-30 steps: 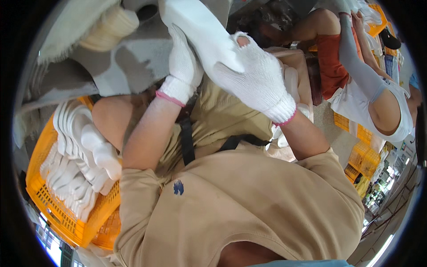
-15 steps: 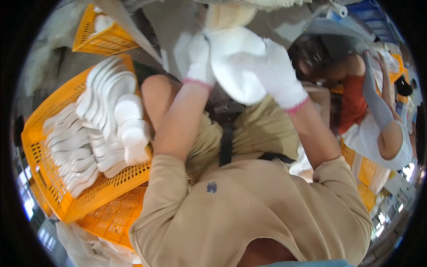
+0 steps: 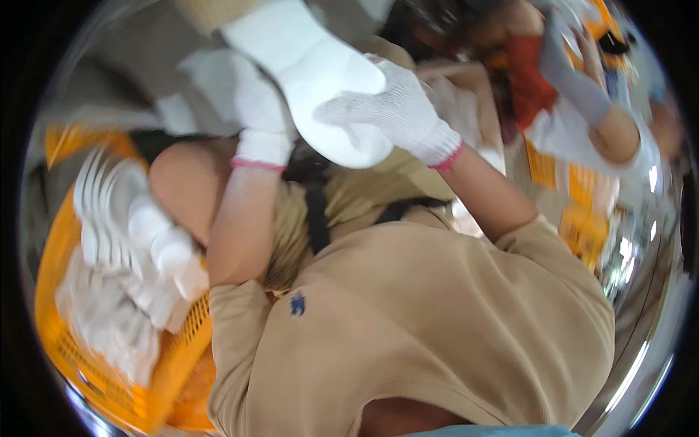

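Observation:
A smooth white curved piece [image 3: 317, 65], narrower at its middle with a broad rounded near end, slants between my gloved hands. My right hand [image 3: 397, 109] grips its right side, thumb laid across the upper face and the other fingers mostly hidden beneath. Along the left edge, my left hand [image 3: 262, 105] holds it from the side, with its fingers partly out of sight and blurred. The piece's far end meets a beige rounded thing [image 3: 211, 11] at the upper edge, cut off by the picture. Both gloves are white knit with pink cuffs.
A yellow-orange crate [image 3: 175, 371] at my left holds several stacked white curved pieces [image 3: 109, 211]. At right, a person in a white top [image 3: 604, 149] sits close by, near yellow crates [image 3: 582, 229]. My bare knee [image 3: 178, 189] is beside the left crate.
The view has shifted, so the crate and co-worker appear elsewhere. In my hands, the white piece has turned and now shows more of its length, reaching toward the upper left.

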Action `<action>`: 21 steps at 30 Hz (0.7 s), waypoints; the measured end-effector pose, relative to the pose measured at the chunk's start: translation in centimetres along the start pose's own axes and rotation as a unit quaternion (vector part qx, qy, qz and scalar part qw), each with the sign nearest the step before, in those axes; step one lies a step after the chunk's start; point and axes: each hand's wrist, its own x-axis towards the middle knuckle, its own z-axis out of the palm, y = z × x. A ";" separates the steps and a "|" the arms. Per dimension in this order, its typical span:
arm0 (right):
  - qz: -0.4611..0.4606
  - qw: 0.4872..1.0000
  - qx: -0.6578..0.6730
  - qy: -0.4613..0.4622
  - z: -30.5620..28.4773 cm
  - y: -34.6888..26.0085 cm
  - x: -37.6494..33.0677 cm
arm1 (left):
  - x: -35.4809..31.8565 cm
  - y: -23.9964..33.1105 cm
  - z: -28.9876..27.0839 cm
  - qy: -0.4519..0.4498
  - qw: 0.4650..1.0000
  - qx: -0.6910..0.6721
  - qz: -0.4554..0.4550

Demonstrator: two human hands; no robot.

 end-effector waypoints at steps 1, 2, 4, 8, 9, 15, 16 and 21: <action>-0.002 0.991 -0.115 0.068 -2.3 2.3 -2.4 | 0.0 -0.8 -0.1 0.046 0.987 0.142 -0.057; 0.044 0.975 -0.177 0.126 -4.4 4.5 -4.6 | -0.1 -1.8 0.0 0.044 0.955 0.285 -0.072; 0.066 0.971 -0.021 0.228 -9.3 7.5 -9.2 | 0.2 -2.5 0.3 0.064 0.895 0.433 -0.083; 0.436 0.843 -0.142 0.282 -14.7 13.4 -18.1 | 1.2 -1.5 0.1 -0.009 0.885 0.451 -0.113; 0.456 0.845 -0.212 0.181 -14.7 15.5 -19.3 | 1.5 -1.5 -0.2 -0.006 0.889 0.445 -0.110; 0.413 0.845 -0.337 -0.043 -12.8 26.9 -19.4 | 0.0 -1.5 -1.0 -0.013 0.832 0.551 -0.060; 0.399 0.852 -0.333 -0.057 -12.5 27.8 -19.4 | -1.5 -0.9 -0.7 -0.020 0.792 0.610 -0.023; 0.458 0.849 -0.259 -0.053 -13.4 28.0 -20.5 | -12.0 6.0 0.7 0.039 0.635 0.725 0.264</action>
